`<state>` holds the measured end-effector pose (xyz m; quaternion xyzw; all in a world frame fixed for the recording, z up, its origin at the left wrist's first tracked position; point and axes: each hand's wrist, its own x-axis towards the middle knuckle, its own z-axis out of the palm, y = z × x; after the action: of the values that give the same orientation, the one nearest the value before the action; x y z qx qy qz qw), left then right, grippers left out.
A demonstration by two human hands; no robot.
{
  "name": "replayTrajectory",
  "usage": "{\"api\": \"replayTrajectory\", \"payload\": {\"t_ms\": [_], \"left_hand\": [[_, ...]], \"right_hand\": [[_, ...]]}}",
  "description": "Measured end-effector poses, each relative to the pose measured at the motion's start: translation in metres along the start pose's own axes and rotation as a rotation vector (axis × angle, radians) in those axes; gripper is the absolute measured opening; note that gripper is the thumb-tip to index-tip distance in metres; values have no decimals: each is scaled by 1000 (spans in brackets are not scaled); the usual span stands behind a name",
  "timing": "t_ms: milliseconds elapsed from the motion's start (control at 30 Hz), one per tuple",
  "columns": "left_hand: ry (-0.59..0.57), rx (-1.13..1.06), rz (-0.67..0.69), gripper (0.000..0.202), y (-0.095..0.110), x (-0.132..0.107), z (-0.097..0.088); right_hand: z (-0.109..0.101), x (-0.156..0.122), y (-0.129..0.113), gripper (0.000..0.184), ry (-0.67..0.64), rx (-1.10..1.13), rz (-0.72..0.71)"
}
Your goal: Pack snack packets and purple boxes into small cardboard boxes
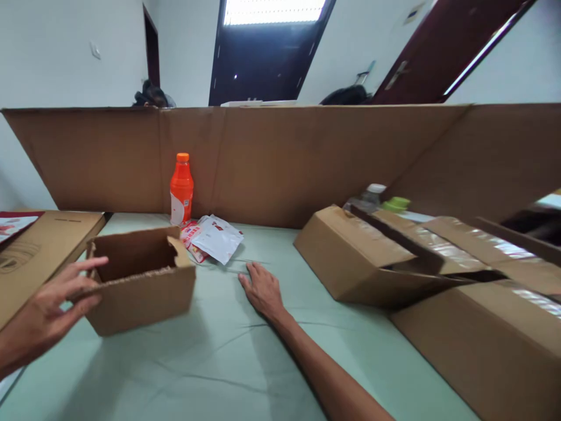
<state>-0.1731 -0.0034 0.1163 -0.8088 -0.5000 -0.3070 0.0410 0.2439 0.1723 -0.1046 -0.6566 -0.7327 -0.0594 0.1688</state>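
At the left, my left hand (59, 301) reaches the near left corner of a small open-topped cardboard box (144, 301). Its fingers are stretched and apart, with the upper one crossing the box's rim; no firm grip shows. The box has a torn notch in its right wall, and no contents can be made out inside. My right hand (263, 287) lies palm down on the pale green tabletop (210, 362), fingers loosely extended and holding nothing. Just beyond it are a white packet (218, 238) and a red-and-pink packet (193, 241), partly overlapped.
An orange bottle (181, 190) stands behind the packets. A long cardboard panel (280, 164) borders the back. Larger cardboard boxes (473, 345) fill the right side, with a clear bottle (370, 196) and a green lid (395, 204) behind. A flat carton (52, 245) lies left.
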Motion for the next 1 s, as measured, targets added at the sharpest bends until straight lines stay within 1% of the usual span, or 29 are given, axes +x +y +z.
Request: {"api": "replayTrajectory", "payload": {"t_ms": [67, 133, 167, 233, 267, 333, 400, 433, 467, 533, 633, 700, 767, 833, 900, 1000], "left_hand": [[-60, -92, 77, 15, 29, -8, 8], [-97, -163, 112, 19, 51, -12, 17], [-104, -190, 124, 20, 59, -14, 22], [-71, -218, 119, 22, 68, -19, 34], [-37, -226, 95, 29, 69, -23, 41], [59, -259, 20, 54, 68, -33, 54], [151, -311, -57, 76, 65, -42, 67], [193, -333, -79, 82, 63, -46, 73], [225, -346, -91, 84, 62, -48, 78], [255, -338, -98, 81, 60, -49, 87], [284, -295, -88, 71, 61, -43, 94], [327, -289, -73, 64, 62, -39, 97], [366, -317, -84, 55, 63, -37, 101], [400, -355, -121, 49, 62, -39, 109], [446, -373, -159, 49, 61, -44, 120], [498, -354, -195, 55, 59, -51, 135]], "right_hand": [[0, 0, -1, 44, -1, 9, 7], [-2, -1, -2, 44, -5, 14, 11], [-3, -2, -2, 44, -6, 15, 10], [-7, -1, -2, 43, -6, 16, 6], [-9, 0, -2, 44, -5, 16, 4], [-15, 8, -1, 48, 4, 14, -3], [-20, 22, -3, 56, 21, 10, -19], [-23, 31, -6, 61, 29, 6, -34], [-24, 42, -10, 65, 34, 2, -54], [-27, 64, -19, 70, 32, -9, -110], [-30, 92, -31, 60, -2, -24, -222], [-34, 102, -31, 54, -25, -30, -284], [-42, 102, -18, 54, -40, -35, -315], [-52, 90, 5, 55, -60, -41, -317], [-63, 72, 34, 58, -94, -49, -290], [-82, 48, 72, 69, -154, -49, -202]]}}
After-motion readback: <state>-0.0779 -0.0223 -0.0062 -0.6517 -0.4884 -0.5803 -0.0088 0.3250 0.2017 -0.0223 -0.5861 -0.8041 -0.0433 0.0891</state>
